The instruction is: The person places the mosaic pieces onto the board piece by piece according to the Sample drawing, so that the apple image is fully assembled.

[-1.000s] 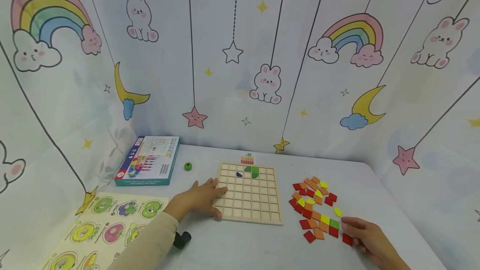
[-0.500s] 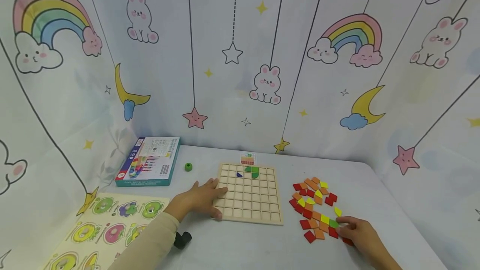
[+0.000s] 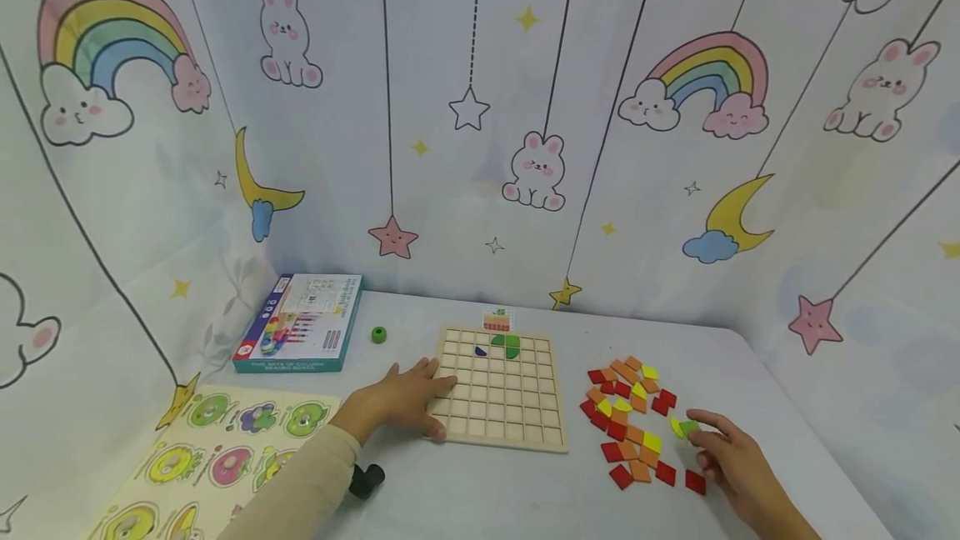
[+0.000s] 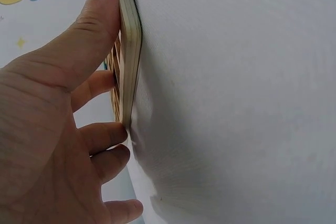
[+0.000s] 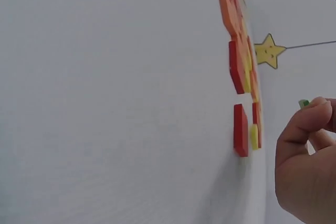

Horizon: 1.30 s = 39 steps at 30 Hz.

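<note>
My right hand (image 3: 731, 461) pinches a green square tile (image 3: 688, 428) between thumb and fingers, raised off the table beside a yellow rounded tile (image 3: 677, 427). In the right wrist view, only a small bit of the green tile shows at the fingertips. My left hand (image 3: 401, 397) lies with spread fingers at the left edge of a wooden grid board (image 3: 498, 407), its thumb touching the near corner. On the board's upper rows sit green pieces (image 3: 512, 342) and a dark blue rounded piece (image 3: 481, 351).
Red, orange and yellow tiles (image 3: 630, 452) lie loosely right of the board. A small pattern card (image 3: 498, 320) is behind it. At left are a boxed set (image 3: 300, 323), a green bead (image 3: 378, 334), a fruit puzzle sheet (image 3: 217, 448) and a black object (image 3: 367, 481).
My right hand has reached to the green square tile among the red and yellow ones, taken hold of it and lifted it away from the pile. The left hand stays at the board.
</note>
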Tool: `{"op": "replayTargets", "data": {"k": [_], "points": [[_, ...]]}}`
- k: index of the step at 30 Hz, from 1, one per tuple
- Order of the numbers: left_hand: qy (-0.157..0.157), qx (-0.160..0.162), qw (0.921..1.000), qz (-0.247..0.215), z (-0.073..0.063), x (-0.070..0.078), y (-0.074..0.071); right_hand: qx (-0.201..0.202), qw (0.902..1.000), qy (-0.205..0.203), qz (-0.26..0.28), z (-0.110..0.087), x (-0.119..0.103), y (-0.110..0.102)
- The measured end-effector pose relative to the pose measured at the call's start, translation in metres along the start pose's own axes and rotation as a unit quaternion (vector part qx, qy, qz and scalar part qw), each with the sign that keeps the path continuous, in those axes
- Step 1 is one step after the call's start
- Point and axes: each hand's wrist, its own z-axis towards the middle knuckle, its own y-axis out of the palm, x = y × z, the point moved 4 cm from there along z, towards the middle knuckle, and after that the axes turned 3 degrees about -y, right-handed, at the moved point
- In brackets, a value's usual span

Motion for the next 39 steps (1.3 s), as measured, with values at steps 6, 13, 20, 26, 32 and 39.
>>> {"op": "replayTargets", "data": {"k": [6,13,20,26,32,39], "points": [[-0.002,-0.004,1.0,-0.001,0.001,0.0,0.0,-0.013,0.9981,-0.014,0.059,0.003,-0.017,0.007],[-0.003,-0.002,1.0,-0.001,0.001,-0.001,0.0,-0.019,0.9968,-0.076,0.014,0.011,-0.051,0.039],[0.001,-0.004,1.0,0.004,0.003,-0.002,0.0,-0.041,0.987,-0.154,0.024,0.018,-0.076,0.084],[0.006,-0.003,1.0,0.003,0.002,0.001,0.0,-0.054,0.9863,-0.152,0.034,0.032,-0.089,0.117],[0.007,-0.007,0.9999,0.004,0.002,0.004,0.0,-0.08,0.9855,-0.145,0.037,0.042,-0.098,0.138],[0.001,-0.008,0.9999,0.006,0.002,0.001,0.0,-0.105,0.9839,-0.141,0.033,0.058,-0.099,0.163]]}}
